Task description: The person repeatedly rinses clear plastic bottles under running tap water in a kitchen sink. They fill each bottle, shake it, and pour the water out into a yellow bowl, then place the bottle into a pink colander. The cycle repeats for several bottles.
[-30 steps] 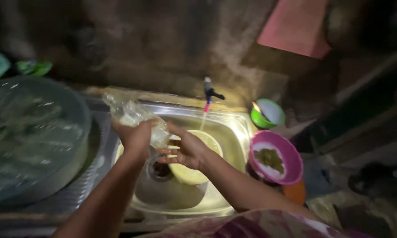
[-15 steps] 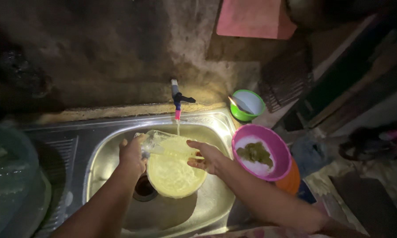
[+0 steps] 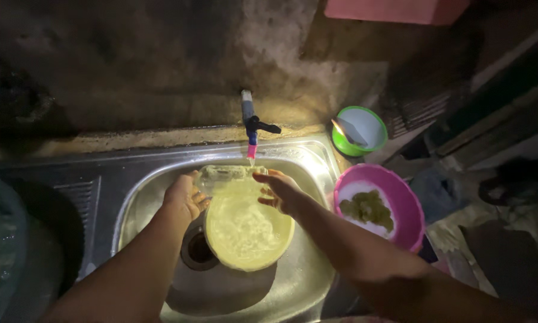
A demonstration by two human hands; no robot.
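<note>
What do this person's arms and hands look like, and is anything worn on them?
Both arms are bare from the picture's lower edge to the fingers: no sleeves, gloves or watch show. The left hand and right hand carry no rings or bands that can be made out, though the light is dim. A bit of patterned cloth shows at the bottom edge by the right arm.

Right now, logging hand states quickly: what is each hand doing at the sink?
Left hand: closed on a clear plastic container under the tap.
Right hand: open, fingers spread above the yellow bowl; contact cannot be told.
</note>
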